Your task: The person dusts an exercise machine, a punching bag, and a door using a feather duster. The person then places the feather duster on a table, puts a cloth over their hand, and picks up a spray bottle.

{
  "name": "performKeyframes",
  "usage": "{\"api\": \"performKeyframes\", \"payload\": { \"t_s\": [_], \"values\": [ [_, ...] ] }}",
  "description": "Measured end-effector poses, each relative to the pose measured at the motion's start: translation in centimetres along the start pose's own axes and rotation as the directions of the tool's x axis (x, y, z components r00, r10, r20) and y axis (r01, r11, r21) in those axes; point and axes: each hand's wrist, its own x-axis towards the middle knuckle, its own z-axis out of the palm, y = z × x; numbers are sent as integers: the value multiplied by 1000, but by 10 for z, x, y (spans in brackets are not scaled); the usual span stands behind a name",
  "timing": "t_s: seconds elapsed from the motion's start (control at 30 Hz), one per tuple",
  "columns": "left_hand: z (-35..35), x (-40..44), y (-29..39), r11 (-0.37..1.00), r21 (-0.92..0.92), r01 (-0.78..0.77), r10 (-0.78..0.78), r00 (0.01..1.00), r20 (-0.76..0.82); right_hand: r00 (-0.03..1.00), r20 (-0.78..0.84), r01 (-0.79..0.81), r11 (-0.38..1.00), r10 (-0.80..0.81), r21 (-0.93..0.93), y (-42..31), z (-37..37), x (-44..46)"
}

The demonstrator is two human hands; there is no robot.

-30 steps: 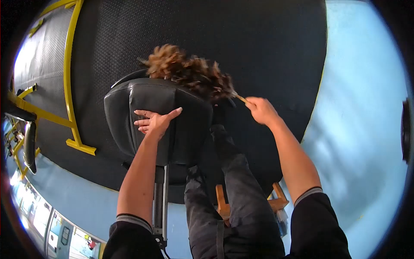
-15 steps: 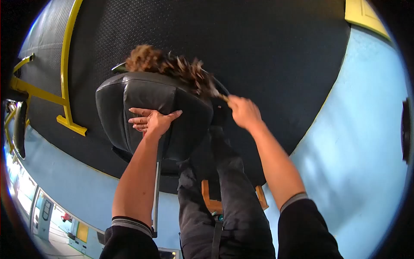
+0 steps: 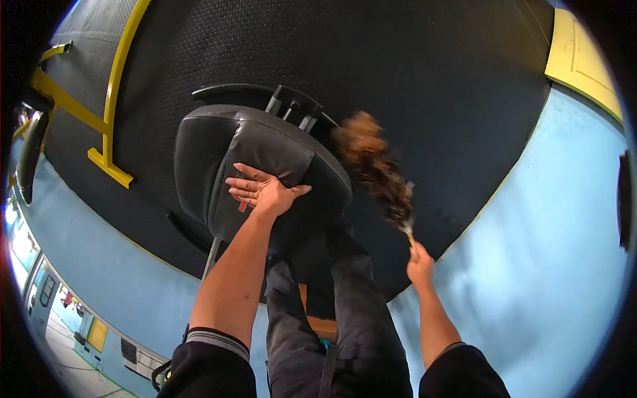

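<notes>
A black padded seat (image 3: 292, 149) with stitched seams stands in front of my legs. My left hand (image 3: 265, 192) lies on its top with fingers spread, beside a small red mark. To the right of the seat, my right hand (image 3: 420, 265) is closed around the light handle of a feather duster (image 3: 381, 176). The duster's brown feathers point up and left, apart from the seat and blurred by motion. Behind the seat's far edge show a curved black bar and metal posts (image 3: 290, 106).
Black textured rubber flooring (image 3: 438, 79) surrounds the seat. A yellow metal frame (image 3: 113, 113) stands at the left. Light blue wall (image 3: 517, 265) curves along the right, with a yellow panel (image 3: 587, 63) at the upper right. A wooden piece (image 3: 322, 326) shows between my legs.
The feather duster has swung right and toward me, off the seat's far edge, uncovering the bar and posts there. My left hand stays on the seat, which appears shifted right in view.
</notes>
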Motion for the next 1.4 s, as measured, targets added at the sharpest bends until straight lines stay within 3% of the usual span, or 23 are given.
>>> {"api": "performKeyframes", "payload": {
  "t_s": [0.03, 0.1, 0.13, 0.2, 0.27, 0.33, 0.43, 0.57, 0.67, 0.73, 0.8, 0.87, 0.9, 1.0, 1.17, 1.27, 1.4],
  "values": [
    [-1, -1, 0, 1000, -5, 5, -5, 1000, -4, 1000, 2, 8, 1000, -8, 0, 11, -4, -7],
    [-2, -5, 3, 1000, 8, 22, -21, 1000, -7, 981, -82, -168, 982, 174, 83, 27, -14, -15],
    [1, -4, 2, 1000, 7, 20, -20, 1000, -1, 981, -84, -170, 982, 176, 77, 12, -19, -10],
    [7, 3, -2, 1000, 18, 22, -21, 998, -54, 994, -84, 79, 977, -64, 197, -31, -14, 14],
    [3, -1, 0, 1000, 10, 11, -11, 1000, -23, 990, 134, 24, 996, -36, 90, -82, -6, 49],
    [-2, -2, 2, 1000, 2, 9, -9, 1000, 0, 965, 248, 97, 994, -81, -53, -103, 22, 77],
    [1, 1, -1, 1000, 23, 16, -17, 999, 34, 978, 206, -16, 991, 44, -134, -101, 17, 59],
    [2, -2, 4, 998, 35, 51, -51, 999, -10, 961, 195, -142, 956, 195, -258, -17, -16, 1],
    [-2, -4, 3, 998, 20, 54, -54, 999, -2, 950, 132, -230, 918, 284, -323, -25, -48, -11],
    [-3, -7, 4, 1000, -11, 29, -29, 1000, 5, 998, -23, -60, 995, 58, -84, -62, -60, 5],
    [-7, -8, 4, 1000, 10, 27, -27, 1000, 9, 995, 43, 93, 995, -91, -45, -139, -73, 39],
    [-7, -5, 1, 999, -50, 3, -3, 1000, 3, 938, 26, 345, 938, -344, -26, -198, -66, 79],
    [-10, -8, 3, 999, -37, -1, 2, 1000, 25, 923, 81, 382, 922, -376, -71, -229, -63, 99],
    [-20, -11, -2, 999, -38, -23, 26, 997, 71, 898, 293, 420, 840, -329, -343, -320, -58, 142],
    [-48, -15, -16, 984, -7, -177, 171, 942, 289, 885, 383, 456, 658, -265, -599, -456, -1, 150],
    [-52, -6, -31, 957, -87, -278, 290, 880, 375, 844, 365, 536, 652, -393, -536, -489, 72, 158],
    [-53, 2, -54, 892, -222, -394, 452, 785, 423, 879, 334, 477, 656, -341, -585, -506, 69, 145]
  ]
}}
